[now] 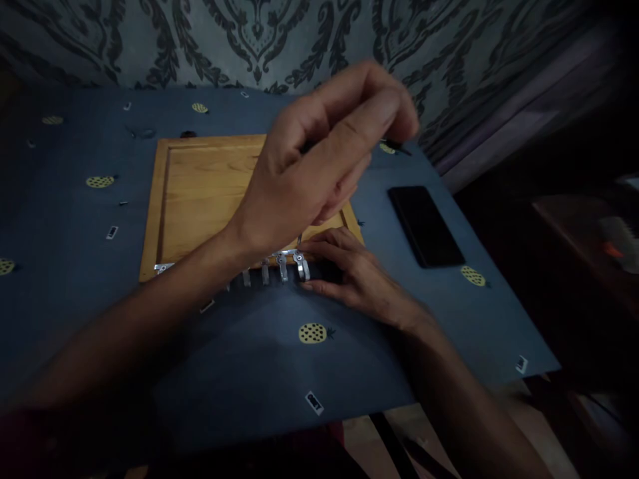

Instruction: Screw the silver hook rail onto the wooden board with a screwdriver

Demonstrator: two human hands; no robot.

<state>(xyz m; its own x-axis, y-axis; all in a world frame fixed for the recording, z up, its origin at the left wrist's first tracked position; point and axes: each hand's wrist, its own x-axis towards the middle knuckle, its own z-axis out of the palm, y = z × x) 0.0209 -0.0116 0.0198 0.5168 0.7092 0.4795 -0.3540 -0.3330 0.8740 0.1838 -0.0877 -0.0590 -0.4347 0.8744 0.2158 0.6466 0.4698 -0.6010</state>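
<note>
My right hand [364,273] pinches the end of a metal hook rail [289,253] at the near edge of a wooden board [210,179], in what looks like a fastening step.
My left hand [319,156] curls above the board; a slim shaft [299,238] shows beneath it, though I cannot tell what it grips. The next move, I judge, calls for the rail held flush. Shiny curved hooks [283,269] line the edge of the grained, raised-rim panel. To the right, a flat black phone [426,226] lies on the table [379,372], its blue surface printed with yellow pineapples; scroll-patterned wall covering [254,40] rises behind.
</note>
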